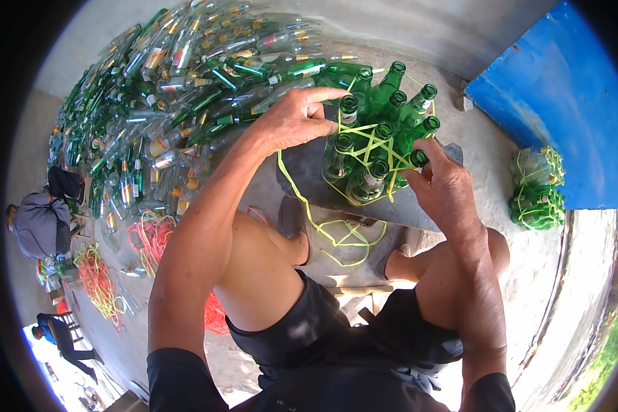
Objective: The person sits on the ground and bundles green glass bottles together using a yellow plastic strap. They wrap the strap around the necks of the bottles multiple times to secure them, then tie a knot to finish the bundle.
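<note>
A bundle of several green glass bottles (pixel 373 177) stands upright on a dark flat board (pixel 304 177) between my feet. Yellow-green plastic strapping (pixel 365 149) criss-crosses between the bottle necks and loops around the group. My left hand (pixel 301 118) is at the bundle's left side, its index finger stretched to a bottle neck, its thumb and other fingers at the strap beside it. On the right, my right hand (pixel 438 172) pinches at the strap around the neck of the front right bottle. A loose tail of strapping (pixel 306 203) hangs from near my left wrist to the floor.
A large heap of glass bottles (pixel 185 92) covers the floor at left. Tangled red and yellow strapping (pixel 98 280) lies nearer. Tied bottle bundles (pixel 538 188) stand by a blue panel (pixel 561 103) at right. Two people sit at far left, one in a grey top (pixel 38 226).
</note>
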Demonstrator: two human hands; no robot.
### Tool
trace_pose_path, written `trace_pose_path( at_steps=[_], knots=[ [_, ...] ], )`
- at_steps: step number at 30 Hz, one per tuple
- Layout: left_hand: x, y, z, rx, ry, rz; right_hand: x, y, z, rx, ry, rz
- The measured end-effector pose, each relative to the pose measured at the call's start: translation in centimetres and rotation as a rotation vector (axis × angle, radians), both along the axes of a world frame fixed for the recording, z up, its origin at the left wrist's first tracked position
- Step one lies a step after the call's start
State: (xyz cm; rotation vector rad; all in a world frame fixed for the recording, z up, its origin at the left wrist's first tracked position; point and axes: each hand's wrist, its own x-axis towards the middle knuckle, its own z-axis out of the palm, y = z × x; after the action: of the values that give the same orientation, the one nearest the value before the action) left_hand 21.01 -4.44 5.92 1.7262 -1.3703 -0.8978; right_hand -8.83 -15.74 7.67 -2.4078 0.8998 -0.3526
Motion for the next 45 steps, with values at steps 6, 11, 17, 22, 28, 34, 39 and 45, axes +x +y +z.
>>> trace_pose_path(
  at_steps=[6,11,17,22,28,34,39,45],
  knots=[
    [0.2,-0.3,0.1,0.011,0.041,0.032,0.0,-0.4,-0.2,-0.047,0.003,0.045],
    [0.2,-0.8,0.5,0.015,0.089,0.024,-0.2,-1.2,-0.9,-0.047,-0.029,0.081],
    [0.5,-1.1,0.5,0.029,0.096,0.038,0.0,-1.3,-1.2,-0.038,-0.007,0.096],
    [0.7,-1.4,0.4,0.015,0.066,0.014,0.0,-1.3,-1.3,-0.04,-0.001,0.094],
    [0.7,-1.5,0.1,0.015,0.033,0.032,0.0,-1.1,-1.4,-0.074,-0.017,0.102],
    [-0.1,-1.3,0.3,0.007,0.0,0.103,0.0,-1.2,-1.1,-0.159,0.034,0.112],
    [-0.9,-0.5,0.6,-0.005,-0.013,0.115,-0.2,-2.2,-0.9,-0.168,0.041,0.108],
    [-3.7,1.3,1.1,0.001,0.03,0.193,-0.2,-4.3,-1.9,-0.283,0.025,0.107]
  ],
)
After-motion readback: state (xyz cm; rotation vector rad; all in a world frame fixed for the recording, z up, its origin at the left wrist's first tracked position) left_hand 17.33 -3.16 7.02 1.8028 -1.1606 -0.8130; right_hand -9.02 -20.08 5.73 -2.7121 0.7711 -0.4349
